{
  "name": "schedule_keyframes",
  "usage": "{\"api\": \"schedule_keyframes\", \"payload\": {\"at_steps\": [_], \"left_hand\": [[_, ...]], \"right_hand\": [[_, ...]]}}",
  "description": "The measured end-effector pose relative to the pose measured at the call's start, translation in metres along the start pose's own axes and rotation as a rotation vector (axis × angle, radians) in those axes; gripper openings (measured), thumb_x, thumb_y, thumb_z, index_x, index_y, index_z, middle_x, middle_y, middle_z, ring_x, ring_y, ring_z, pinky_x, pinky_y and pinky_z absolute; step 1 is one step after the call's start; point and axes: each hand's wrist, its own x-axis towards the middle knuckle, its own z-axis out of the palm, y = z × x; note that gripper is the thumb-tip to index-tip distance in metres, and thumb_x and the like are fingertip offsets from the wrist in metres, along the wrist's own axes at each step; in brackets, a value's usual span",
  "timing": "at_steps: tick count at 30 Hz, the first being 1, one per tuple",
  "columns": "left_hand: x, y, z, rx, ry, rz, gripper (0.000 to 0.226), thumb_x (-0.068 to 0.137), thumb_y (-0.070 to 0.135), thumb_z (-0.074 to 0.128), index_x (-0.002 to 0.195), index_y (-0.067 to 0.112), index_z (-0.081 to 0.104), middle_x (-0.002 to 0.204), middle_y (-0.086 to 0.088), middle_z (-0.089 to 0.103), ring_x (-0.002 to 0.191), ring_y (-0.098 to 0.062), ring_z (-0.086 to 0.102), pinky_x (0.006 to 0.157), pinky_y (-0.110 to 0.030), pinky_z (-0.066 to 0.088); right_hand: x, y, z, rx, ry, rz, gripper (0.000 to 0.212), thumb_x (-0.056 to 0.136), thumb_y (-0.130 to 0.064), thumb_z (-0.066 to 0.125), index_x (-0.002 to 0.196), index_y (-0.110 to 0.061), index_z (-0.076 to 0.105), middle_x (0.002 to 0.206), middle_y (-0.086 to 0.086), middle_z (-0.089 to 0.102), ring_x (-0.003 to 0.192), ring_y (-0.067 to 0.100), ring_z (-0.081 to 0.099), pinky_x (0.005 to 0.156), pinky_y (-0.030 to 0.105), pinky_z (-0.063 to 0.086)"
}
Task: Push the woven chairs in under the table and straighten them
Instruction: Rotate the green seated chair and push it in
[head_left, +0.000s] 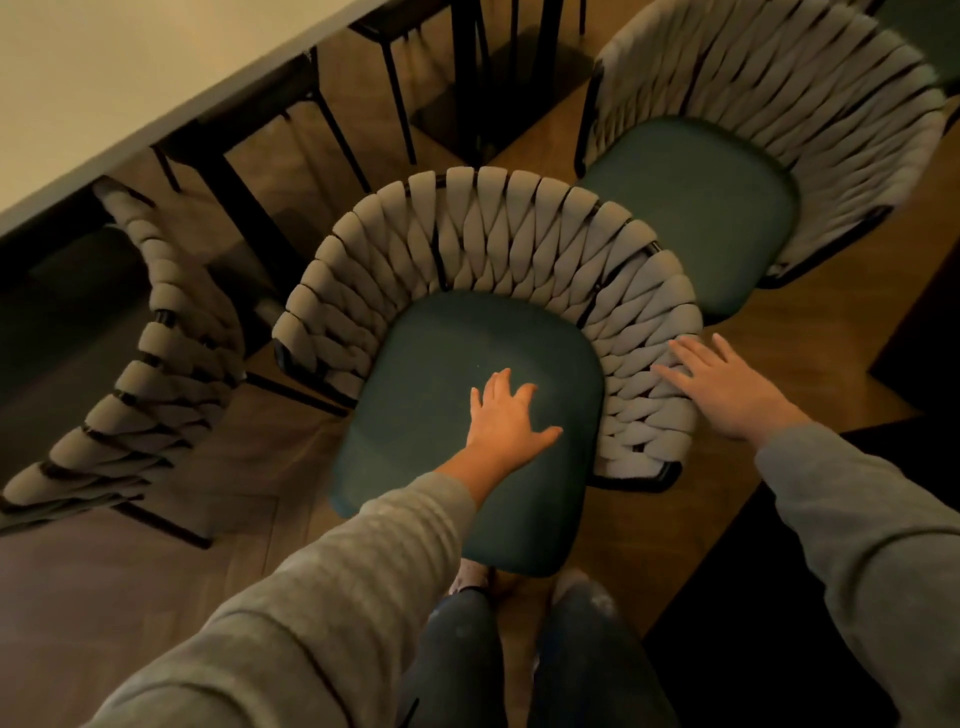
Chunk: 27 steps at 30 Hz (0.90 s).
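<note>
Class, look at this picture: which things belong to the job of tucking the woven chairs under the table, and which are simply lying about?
Belong to the job: middle woven chair, left woven chair, right woven chair, table, left hand over the middle seat, right hand on its woven back.

Lying about: wooden floor, dark mat at the right.

Whether the left hand (506, 415) presses the dark green padded seat (441, 374) or only hovers above it cannot be told. Beneath that hand the seat hides most legs of its grey rope-woven chair (483, 249). Beyond the right hand (727, 387), a second grey woven chair with a green seat (691, 208) is blurred, its back cut by the top edge. Far left of the left hand, a third woven chair (156, 364) runs off the left edge, its seat lost in shadow under the pale tabletop (130, 67), itself cropped.
</note>
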Motion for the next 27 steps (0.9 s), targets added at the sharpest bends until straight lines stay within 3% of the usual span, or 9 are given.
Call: {"api": "schedule_keyframes", "payload": {"at_steps": [7, 12, 17, 20, 23, 27], "left_hand": [[0.062, 0.069, 0.009, -0.203, -0.105, -0.099, 0.082, 0.085, 0.057, 0.061, 0.149, 0.017, 0.029, 0.152, -0.012, 0.030, 0.142, -0.028, 0.025, 0.117, -0.049, 0.020], [0.097, 0.125, 0.032, -0.382, -0.213, -0.211, 0.098, 0.079, 0.064, 0.064, 0.152, 0.014, 0.020, 0.153, -0.010, 0.029, 0.141, -0.030, 0.027, 0.113, -0.050, 0.028], [0.125, 0.166, 0.052, -0.644, -0.250, -0.344, 0.113, 0.070, 0.066, 0.072, 0.153, 0.013, 0.015, 0.154, -0.010, 0.029, 0.139, -0.029, 0.033, 0.112, -0.043, 0.034], [0.135, 0.193, 0.067, -0.655, -0.282, -0.378, 0.116, 0.071, 0.056, 0.077, 0.154, 0.016, 0.007, 0.154, -0.012, 0.029, 0.138, -0.030, 0.035, 0.112, -0.038, 0.034], [0.139, 0.206, 0.078, -0.539, -0.199, -0.431, 0.098, 0.082, 0.029, 0.072, 0.154, 0.022, 0.007, 0.145, -0.015, 0.042, 0.127, -0.033, 0.048, 0.101, -0.040, 0.043], [0.136, 0.212, 0.080, -0.485, -0.122, -0.460, 0.084, 0.087, 0.011, 0.061, 0.154, 0.024, 0.012, 0.137, -0.014, 0.050, 0.119, -0.033, 0.054, 0.094, -0.041, 0.048]], "right_hand": [[0.071, 0.070, -0.002, -0.185, 0.105, -0.222, 0.079, 0.094, -0.001, 0.048, 0.154, -0.024, 0.001, 0.161, 0.012, -0.009, 0.148, 0.028, -0.011, 0.119, 0.048, 0.001], [0.135, 0.109, -0.023, -0.362, 0.108, -0.471, 0.072, 0.097, -0.005, 0.042, 0.154, -0.024, 0.003, 0.160, 0.013, -0.011, 0.147, 0.029, -0.014, 0.118, 0.049, -0.004], [0.186, 0.132, -0.029, -0.532, 0.163, -0.701, 0.063, 0.097, -0.010, 0.044, 0.152, -0.025, 0.017, 0.161, 0.011, 0.006, 0.148, 0.029, -0.008, 0.117, 0.051, -0.007], [0.208, 0.139, -0.027, -0.563, 0.242, -0.825, 0.054, 0.096, -0.010, 0.047, 0.145, -0.027, 0.034, 0.155, 0.009, 0.028, 0.148, 0.029, 0.006, 0.116, 0.051, -0.009], [0.220, 0.144, -0.025, -0.558, 0.292, -0.927, 0.040, 0.093, -0.013, 0.050, 0.130, -0.029, 0.053, 0.135, 0.003, 0.051, 0.138, 0.027, 0.032, 0.117, 0.050, -0.005], [0.222, 0.148, -0.018, -0.479, 0.390, -0.991, 0.033, 0.086, -0.013, 0.060, 0.114, -0.030, 0.066, 0.114, 0.000, 0.063, 0.119, 0.024, 0.052, 0.118, 0.050, 0.007]]}}
